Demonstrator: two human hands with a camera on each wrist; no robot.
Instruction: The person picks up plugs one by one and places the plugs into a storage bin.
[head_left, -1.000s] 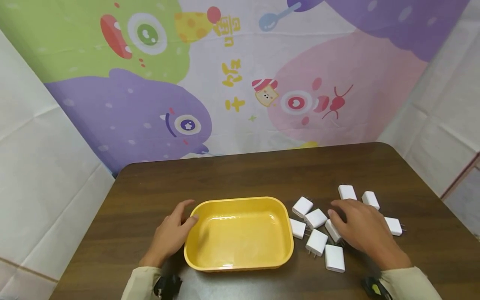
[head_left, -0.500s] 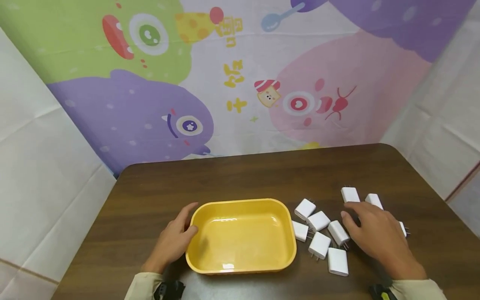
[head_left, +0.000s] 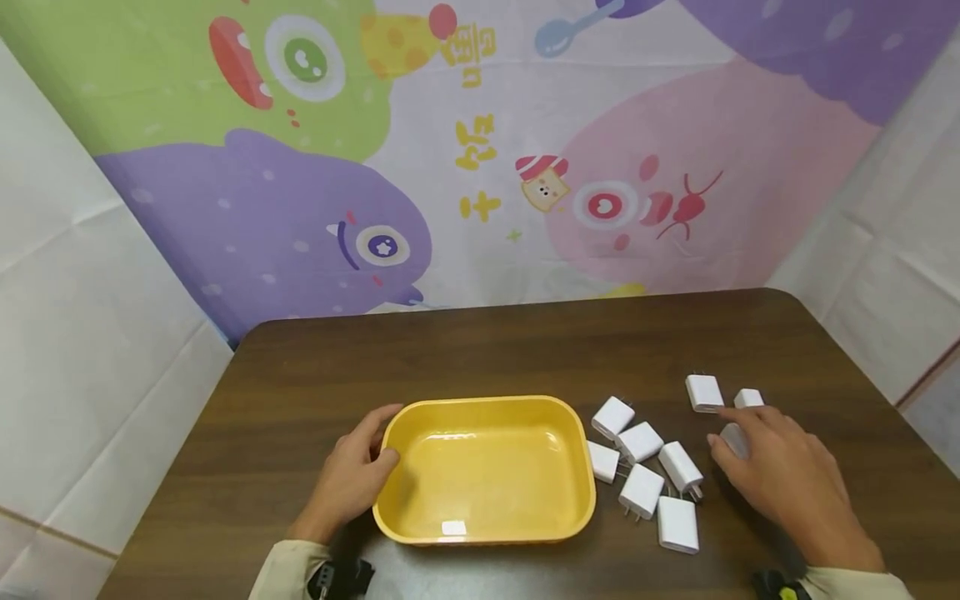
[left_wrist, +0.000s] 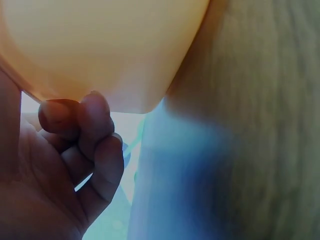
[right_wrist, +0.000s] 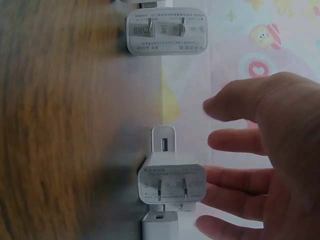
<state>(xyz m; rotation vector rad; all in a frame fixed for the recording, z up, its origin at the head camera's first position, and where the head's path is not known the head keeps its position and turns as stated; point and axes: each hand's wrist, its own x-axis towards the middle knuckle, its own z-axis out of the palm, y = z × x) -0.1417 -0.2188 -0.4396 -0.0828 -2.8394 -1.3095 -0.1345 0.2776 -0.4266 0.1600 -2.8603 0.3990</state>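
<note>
My left hand [head_left: 347, 479] holds the left end of a yellow plastic tray [head_left: 487, 533], thumb over the rim and fingers outside. In the left wrist view, curled fingers [left_wrist: 95, 120] touch the tray's outer wall [left_wrist: 115, 60]. To the right, my right hand [head_left: 791, 475] hovers over white USB wall chargers with fingers spread, holding nothing. One charger [head_left: 736, 439] shows partly between its thumb and index finger; another [head_left: 748, 398] lies just past the fingers. The right wrist view shows a charger [right_wrist: 172, 184] with two prongs, apart from the thumb.
Several more white chargers [head_left: 640, 442] lie loosely clustered beside the tray's right end, some with prongs out. A single charger [head_left: 704, 392] lies farther back. The brown wooden table [head_left: 450, 350] ends against a cartoon-printed cloth [head_left: 487, 250]. White panels [head_left: 97, 333] flank both sides.
My right hand has moved to the right, away from the cluster, uncovering a charger it partly hid. My left hand stays at the tray; the head view has shifted slightly.
</note>
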